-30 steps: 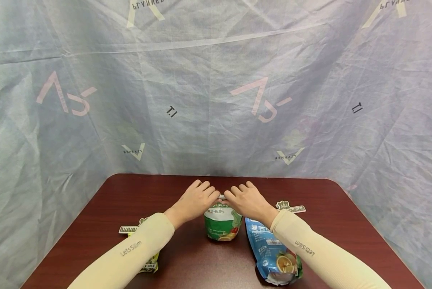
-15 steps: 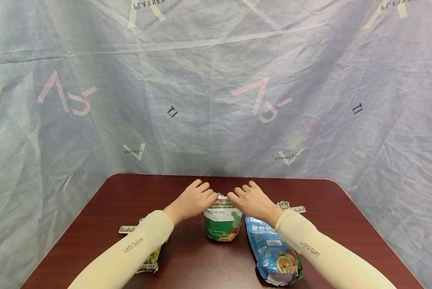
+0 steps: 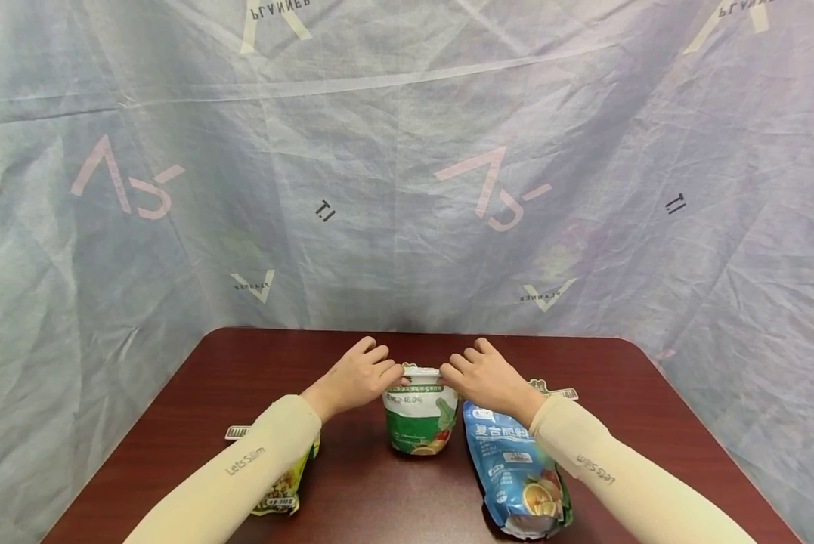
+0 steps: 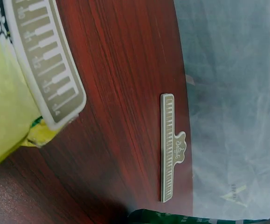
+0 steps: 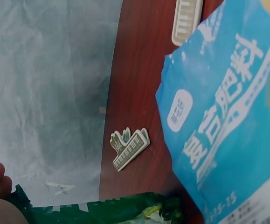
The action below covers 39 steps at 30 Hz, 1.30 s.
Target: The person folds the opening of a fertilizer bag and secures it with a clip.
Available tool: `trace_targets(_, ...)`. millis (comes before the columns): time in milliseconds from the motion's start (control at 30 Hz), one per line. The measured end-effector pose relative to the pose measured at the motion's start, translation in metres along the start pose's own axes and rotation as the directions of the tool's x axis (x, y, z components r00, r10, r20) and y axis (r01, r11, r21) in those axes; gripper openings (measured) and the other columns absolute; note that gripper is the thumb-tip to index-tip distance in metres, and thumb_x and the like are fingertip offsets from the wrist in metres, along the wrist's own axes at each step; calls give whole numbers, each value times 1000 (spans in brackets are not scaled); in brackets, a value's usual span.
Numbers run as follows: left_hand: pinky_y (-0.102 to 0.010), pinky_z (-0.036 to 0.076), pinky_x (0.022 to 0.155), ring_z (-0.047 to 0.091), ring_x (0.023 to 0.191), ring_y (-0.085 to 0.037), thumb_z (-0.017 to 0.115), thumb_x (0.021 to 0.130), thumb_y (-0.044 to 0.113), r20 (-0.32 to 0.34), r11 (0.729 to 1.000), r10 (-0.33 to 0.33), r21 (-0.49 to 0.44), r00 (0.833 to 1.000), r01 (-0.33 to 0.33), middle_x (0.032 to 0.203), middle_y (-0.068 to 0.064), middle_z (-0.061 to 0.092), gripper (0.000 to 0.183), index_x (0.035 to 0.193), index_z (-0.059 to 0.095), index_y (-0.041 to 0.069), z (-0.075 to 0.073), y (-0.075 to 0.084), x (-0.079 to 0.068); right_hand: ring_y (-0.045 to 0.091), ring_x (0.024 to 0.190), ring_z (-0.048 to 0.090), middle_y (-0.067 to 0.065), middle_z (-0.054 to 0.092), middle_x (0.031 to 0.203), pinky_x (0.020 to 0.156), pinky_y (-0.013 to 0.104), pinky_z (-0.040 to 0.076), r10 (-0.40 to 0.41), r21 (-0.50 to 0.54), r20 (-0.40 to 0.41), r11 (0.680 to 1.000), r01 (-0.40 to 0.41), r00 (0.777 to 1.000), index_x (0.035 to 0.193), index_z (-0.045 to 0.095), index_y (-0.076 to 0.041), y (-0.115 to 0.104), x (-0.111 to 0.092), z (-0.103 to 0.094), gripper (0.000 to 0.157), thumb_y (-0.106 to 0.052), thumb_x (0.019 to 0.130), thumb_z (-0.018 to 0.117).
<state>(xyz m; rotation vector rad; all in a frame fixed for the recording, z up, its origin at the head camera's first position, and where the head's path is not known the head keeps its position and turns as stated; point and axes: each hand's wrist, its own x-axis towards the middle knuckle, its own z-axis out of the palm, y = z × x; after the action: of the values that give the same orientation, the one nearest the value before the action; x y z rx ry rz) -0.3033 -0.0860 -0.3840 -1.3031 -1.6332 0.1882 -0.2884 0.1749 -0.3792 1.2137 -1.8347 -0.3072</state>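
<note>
A grey cloth backdrop point(image 3: 393, 249), on which "PLANNER" is repeated, is hung behind a dark red, wood-grained table point(image 3: 393, 514). At the table's middle a green-and-white bag point(image 3: 420, 427) is stood upright, with "46.0%" legible on its white band. Its top edge is pinched at one end by the left hand point(image 3: 362, 376) and at the other by the right hand point(image 3: 483, 381). "Let's Slim" is printed on both cream sleeves point(image 3: 209, 491). To the right, a blue bag point(image 3: 515, 468) is marked "复合肥料", with "15-15" lower down. A yellow bag point(image 3: 284, 483) is partly covered by the left sleeve. Behind the green-and-white bag, a piano-key clip point(image 4: 168, 149) is seen; its lettering is unclear.
</note>
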Motion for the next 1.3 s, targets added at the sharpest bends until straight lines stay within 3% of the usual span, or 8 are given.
trace_targets(300, -35, 37, 63, 41, 59, -15, 52, 93, 30, -39, 999, 26, -42, 999, -27, 59, 4, 49, 26, 77, 53, 9, 1, -3, -2, 17, 51, 36, -3, 40, 59, 65, 39, 39, -1, 7, 19, 1000, 1, 1000, 76, 43, -13, 4, -9, -4, 35, -33, 101, 29)
trace_targets(733, -38, 40, 67, 40, 56, -14, 54, 92, 27, -72, 997, 43, -56, 996, -47, 60, 4, 52, 26, 74, 53, 8, -6, 1, -3, 14, 53, 40, -4, 42, 60, 71, 39, 38, -26, 49, 40, 998, 24, 999, 79, 42, -12, 0, -12, -8, 33, -21, 103, 20)
trace_targets(1200, -38, 40, 69, 41, 55, -12, 47, 96, 25, -66, 996, 37, -78, 997, -42, 63, 4, 53, 27, 75, 51, 8, -13, 7, -3, 10, 48, 38, -6, 43, 55, 70, 38, 40, -39, 187, -35, 981, 45, 999, 80, 47, -13, -4, -8, -14, 27, -27, 100, 36)
trace_targets(1300, -36, 40, 70, 42, 55, -10, 47, 96, 26, -41, 994, 32, -101, 999, -36, 61, 4, 51, 28, 74, 50, 8, -15, 8, -3, 9, 48, 39, -7, 44, 55, 71, 37, 39, -34, 229, -16, 973, 36, 999, 80, 48, -13, -4, -8, -16, 26, -28, 100, 37)
